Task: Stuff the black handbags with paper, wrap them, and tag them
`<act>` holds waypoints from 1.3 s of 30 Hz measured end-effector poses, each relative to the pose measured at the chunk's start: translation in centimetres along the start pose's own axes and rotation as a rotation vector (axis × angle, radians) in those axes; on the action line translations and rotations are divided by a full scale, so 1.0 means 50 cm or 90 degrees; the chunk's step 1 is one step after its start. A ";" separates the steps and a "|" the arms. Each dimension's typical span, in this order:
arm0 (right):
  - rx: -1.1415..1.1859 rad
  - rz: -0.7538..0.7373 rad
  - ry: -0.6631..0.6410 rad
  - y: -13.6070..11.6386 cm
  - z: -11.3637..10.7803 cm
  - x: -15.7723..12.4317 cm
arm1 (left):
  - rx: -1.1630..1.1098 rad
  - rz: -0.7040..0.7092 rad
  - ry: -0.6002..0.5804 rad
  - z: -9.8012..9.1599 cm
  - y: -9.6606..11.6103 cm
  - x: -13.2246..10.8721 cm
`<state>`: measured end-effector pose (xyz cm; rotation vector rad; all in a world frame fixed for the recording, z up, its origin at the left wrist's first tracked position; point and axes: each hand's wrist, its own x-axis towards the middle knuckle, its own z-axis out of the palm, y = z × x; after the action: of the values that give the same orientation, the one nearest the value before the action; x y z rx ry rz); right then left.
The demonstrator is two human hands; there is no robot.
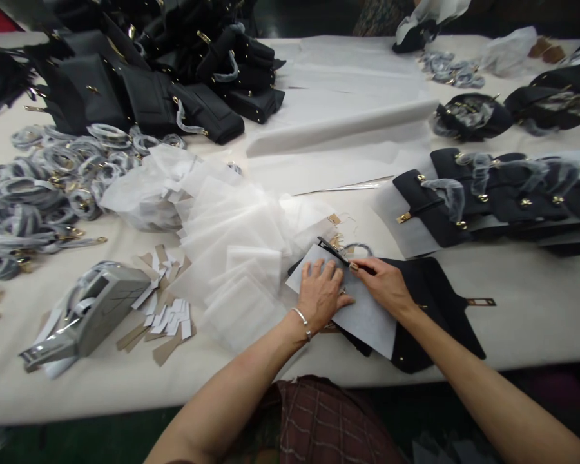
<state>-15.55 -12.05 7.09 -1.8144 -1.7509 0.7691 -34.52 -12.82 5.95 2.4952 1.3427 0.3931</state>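
Note:
A black handbag lies opened out on the table in front of me, its flap with a gold clasp stretched to the right. Across it rests a grey sheet. My left hand presses flat on that sheet, fingers spread. My right hand pinches a small gold-coloured end at the narrow black edge of the bag, just beyond the sheet. What exactly sits between its fingertips is too small to tell. A wrapped ring-shaped handle shows behind the fingers.
Translucent white sheets spread left of the bag. Farther left are a grey tape dispenser, paper strips and a heap of wrapped straps. Black bags pile at the back left; a row of finished-looking bags lies right.

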 end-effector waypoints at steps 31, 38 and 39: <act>-0.217 0.012 -0.079 0.054 0.028 -0.096 | -0.029 0.086 -0.116 -0.001 0.035 0.011; -0.337 -0.056 -0.003 0.019 0.043 -0.124 | -0.122 -0.100 -0.201 -0.020 0.051 0.035; -0.335 -0.057 0.006 0.019 0.044 -0.126 | -0.103 -0.113 -0.189 -0.016 0.054 0.036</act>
<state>-16.49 -18.47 5.19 -2.0322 -2.1558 0.2715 -31.81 -12.63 7.86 2.1790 1.3377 0.0842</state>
